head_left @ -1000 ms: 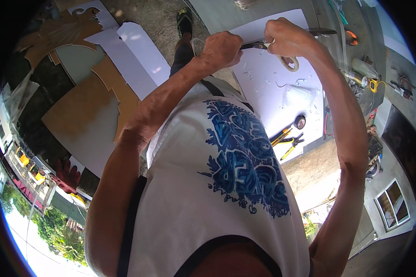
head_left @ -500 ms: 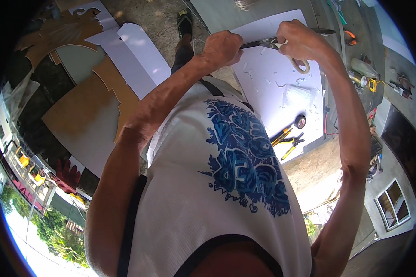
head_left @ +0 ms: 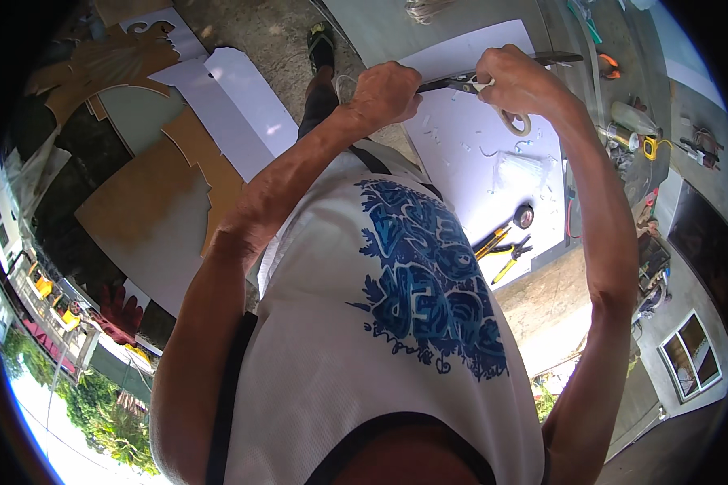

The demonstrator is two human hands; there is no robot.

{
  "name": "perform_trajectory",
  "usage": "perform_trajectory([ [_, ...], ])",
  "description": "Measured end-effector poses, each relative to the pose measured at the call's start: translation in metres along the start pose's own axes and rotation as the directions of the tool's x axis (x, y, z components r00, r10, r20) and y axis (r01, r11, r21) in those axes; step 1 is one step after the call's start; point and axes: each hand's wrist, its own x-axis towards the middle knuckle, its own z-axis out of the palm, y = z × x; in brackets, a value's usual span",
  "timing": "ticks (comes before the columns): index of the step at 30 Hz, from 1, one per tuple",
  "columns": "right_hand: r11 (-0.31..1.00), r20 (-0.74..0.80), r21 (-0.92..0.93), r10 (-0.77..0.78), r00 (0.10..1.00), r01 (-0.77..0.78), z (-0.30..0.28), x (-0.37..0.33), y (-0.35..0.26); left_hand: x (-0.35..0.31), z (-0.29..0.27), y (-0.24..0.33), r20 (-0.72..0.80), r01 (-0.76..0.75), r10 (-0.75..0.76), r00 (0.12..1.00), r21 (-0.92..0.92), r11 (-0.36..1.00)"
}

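The left hand (head_left: 388, 90) is gripping the dark handles of a pair of pliers (head_left: 453, 81), while the right hand (head_left: 522, 81) is pinching a small white piece (head_left: 484, 83) at their tip, above the white sheet (head_left: 493, 153) lying on the surface (head_left: 542, 299). White scraps (head_left: 461, 145) are littering the sheet, so trimming looks well underway; what is left cannot be told.

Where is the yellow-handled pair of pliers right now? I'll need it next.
In the head view, the yellow-handled pliers lie on the white sheet near its lower edge, just below a small round tape measure, well under the right hand.
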Motion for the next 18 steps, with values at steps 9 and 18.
perform_trajectory([
  [9,0.99,-0.074,0.134,0.054,0.996,-0.043,0.092,-0.063,0.056,-0.025,-0.02,0.014,-0.07,0.062,-0.056,0.996,0.094,0.994],
  [18,0.922,-0.764,0.327,0.128,0.632,0.209,0.137,-0.023,0.04,-0.032,-0.025,0.01,-0.42,-0.086,0.126,0.899,0.112,0.99],
])
